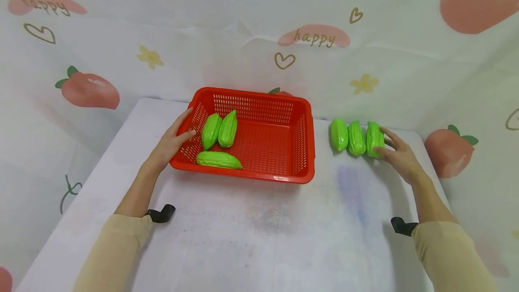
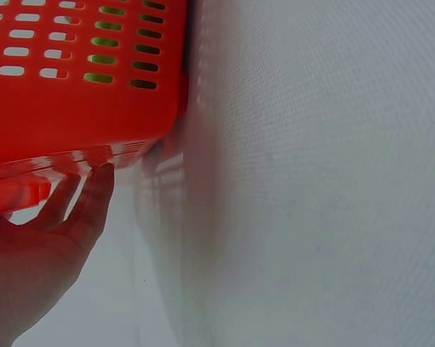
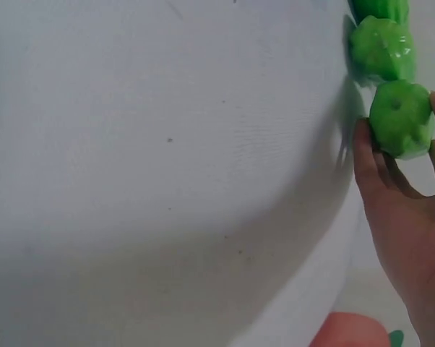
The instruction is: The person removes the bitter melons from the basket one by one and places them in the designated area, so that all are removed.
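A red plastic basket (image 1: 259,175) with slotted walls stands on the table, three glossy green bitter melons inside: two side by side (image 1: 228,130) and one lying crosswise by the near wall (image 1: 219,160). My left hand (image 1: 166,148) grips its left rim, thumb over the edge; in the left wrist view, fingers (image 2: 95,199) lie against the outer wall. To the basket's right, three more bitter melons stand in a row. My right hand (image 1: 401,157) holds the rightmost bitter melon (image 1: 374,139), fingers and thumb on opposite sides. In the right wrist view this melon (image 3: 399,119) shows end-on.
The other two melons in the row, a middle one (image 1: 357,139) and a left one (image 1: 339,135), lie close against the held one. A white printed cloth (image 1: 243,48) hangs behind the white table (image 1: 251,229) and at its sides.
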Available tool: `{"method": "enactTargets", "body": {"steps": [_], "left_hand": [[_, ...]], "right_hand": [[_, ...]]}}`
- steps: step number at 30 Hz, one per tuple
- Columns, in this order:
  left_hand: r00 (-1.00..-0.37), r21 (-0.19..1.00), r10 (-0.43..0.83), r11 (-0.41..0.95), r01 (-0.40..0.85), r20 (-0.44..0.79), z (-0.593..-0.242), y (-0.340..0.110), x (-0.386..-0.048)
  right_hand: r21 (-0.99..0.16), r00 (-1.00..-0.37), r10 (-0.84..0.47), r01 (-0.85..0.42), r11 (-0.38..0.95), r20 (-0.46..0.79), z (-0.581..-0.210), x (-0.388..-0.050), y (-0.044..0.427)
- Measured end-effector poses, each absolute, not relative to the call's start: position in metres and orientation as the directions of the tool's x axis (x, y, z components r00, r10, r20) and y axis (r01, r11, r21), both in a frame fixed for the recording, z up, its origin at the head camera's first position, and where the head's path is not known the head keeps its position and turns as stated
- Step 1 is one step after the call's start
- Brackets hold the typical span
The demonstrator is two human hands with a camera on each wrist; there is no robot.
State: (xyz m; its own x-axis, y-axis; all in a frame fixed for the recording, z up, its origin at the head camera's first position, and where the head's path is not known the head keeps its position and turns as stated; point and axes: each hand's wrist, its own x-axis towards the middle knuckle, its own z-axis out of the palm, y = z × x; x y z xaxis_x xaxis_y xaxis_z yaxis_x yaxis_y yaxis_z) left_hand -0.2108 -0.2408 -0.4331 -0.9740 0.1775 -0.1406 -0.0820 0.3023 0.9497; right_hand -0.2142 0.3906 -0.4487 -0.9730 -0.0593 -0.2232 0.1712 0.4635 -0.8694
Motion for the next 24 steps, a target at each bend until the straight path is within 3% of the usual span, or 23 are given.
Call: {"method": "enactTargets", "body": {"steps": [24], "left_hand": [[-0.974,0.95,0.174,0.3,-0.086,-0.143,-0.4334,-0.2402,-0.21]], "right_hand": [[-0.818,-0.973,-0.077,0.14,0.558,-0.219,-0.4568,-0.2178,0.3881]]}}
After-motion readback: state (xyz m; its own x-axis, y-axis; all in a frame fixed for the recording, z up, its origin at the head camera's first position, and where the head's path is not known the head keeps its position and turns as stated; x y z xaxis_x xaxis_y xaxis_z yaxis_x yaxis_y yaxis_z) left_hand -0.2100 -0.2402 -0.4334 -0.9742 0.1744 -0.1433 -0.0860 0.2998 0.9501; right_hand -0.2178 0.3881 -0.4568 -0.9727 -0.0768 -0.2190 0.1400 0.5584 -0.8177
